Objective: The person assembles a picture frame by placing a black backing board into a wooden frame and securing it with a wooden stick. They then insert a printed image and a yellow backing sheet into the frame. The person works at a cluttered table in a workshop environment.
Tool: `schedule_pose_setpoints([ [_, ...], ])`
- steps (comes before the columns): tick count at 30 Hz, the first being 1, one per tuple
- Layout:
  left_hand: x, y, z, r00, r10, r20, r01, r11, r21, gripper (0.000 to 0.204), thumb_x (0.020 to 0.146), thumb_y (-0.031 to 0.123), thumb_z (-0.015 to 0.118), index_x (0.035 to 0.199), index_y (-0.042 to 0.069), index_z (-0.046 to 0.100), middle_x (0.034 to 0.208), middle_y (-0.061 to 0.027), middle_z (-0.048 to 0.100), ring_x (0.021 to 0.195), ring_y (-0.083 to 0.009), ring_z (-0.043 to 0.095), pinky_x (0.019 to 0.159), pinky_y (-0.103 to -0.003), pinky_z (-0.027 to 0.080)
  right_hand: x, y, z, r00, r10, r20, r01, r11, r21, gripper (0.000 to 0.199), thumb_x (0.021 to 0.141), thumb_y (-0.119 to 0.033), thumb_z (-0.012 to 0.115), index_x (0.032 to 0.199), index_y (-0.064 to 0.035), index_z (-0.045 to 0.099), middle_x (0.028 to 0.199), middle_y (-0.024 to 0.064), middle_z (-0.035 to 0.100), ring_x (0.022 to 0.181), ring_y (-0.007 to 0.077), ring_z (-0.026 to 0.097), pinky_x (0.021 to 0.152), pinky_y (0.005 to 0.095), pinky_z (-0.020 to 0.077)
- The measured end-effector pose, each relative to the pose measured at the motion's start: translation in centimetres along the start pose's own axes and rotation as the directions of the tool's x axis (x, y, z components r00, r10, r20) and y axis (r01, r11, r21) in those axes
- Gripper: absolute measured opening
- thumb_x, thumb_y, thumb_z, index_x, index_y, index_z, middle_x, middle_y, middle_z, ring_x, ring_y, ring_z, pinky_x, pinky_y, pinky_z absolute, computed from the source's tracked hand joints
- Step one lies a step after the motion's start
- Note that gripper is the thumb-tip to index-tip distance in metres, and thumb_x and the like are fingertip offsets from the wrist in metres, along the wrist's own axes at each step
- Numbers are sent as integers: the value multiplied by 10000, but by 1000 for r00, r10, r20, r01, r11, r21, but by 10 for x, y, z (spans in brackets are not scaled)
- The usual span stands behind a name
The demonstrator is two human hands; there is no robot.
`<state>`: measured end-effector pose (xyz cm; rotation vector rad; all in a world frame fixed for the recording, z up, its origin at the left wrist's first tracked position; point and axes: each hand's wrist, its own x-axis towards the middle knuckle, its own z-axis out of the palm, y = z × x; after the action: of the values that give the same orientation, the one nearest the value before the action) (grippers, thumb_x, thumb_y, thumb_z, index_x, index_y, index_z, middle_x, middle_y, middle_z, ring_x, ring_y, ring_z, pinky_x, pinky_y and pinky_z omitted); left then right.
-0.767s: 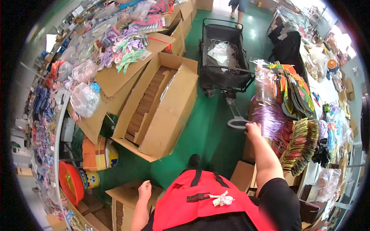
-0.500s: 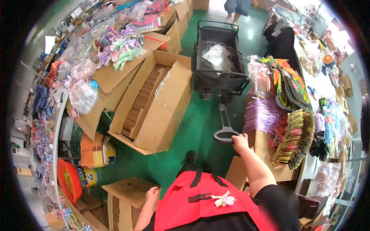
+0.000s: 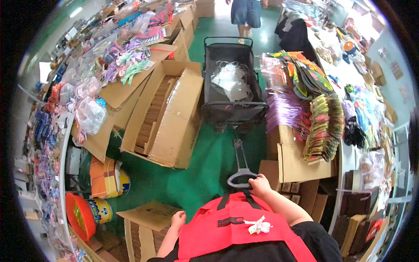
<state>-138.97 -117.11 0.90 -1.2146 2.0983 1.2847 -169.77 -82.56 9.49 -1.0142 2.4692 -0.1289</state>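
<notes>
My right hand (image 3: 260,185) is closed round the right side of a dark loop-shaped wagon handle (image 3: 237,185), just ahead of my red apron. A thin metal shaft joins the handle to a black folding wagon (image 3: 235,110), which stands in the aisle before me. Inside the wagon lie white sheets or bags (image 3: 230,79) and loose thin strands. Low on the left, my left hand (image 3: 178,218) hangs with curled fingers and nothing visible in it. Nearest to that hand is an open cardboard box (image 3: 150,215).
A large open carton (image 3: 176,118) with brown stacked pieces flanks the aisle's left. To the right, bundled purple goods (image 3: 281,111) and patterned pieces lie on boxes. An orange-red basin (image 3: 79,217) and tins (image 3: 101,211) sit lower left. Another person (image 3: 245,17) is beyond the wagon.
The handle is closer to my body, my right hand still on it and its arm more bent. The wagon has shifted left in view. The other person shows more fully beyond it.
</notes>
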Motion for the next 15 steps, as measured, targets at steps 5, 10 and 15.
schedule_pose_setpoints([
  [5, 1, -43, -22, 996, -84, -30, 76, 978, -196, 358, 838, 126, 563, 1177, 12, 560, 1003, -117, 653, 830, -175, 634, 721, -307, 499, -58, -45, 31, 996, -60, -70, 59, 998, -15, 279, 657, -256, 686, 858, -104, 566, 782, 93, 644, 816, 263, 633, 887, 412, 407],
  [10, -28, -107, -29, 972, -237, -13, 202, 855, -477, 355, 862, 94, 524, 1203, -3, 528, 999, -114, 633, 777, -192, 637, 627, -308, 504, -102, -82, 46, 995, -39, -95, 52, 990, 133, 220, 714, -224, 622, 886, -102, 557, 841, 97, 632, 806, 293, 626, 766, 423, 468],
  [15, -52, -174, 1, 979, -202, -4, 191, 934, -300, 367, 865, 82, 519, 1223, 4, 507, 983, -113, 629, 767, -188, 636, 580, -298, 499, -132, -107, 57, 994, -82, 77, 71, 989, 129, 243, 765, -286, 600, 891, -88, 534, 851, 126, 629, 811, 330, 622, 683, 457, 488],
])
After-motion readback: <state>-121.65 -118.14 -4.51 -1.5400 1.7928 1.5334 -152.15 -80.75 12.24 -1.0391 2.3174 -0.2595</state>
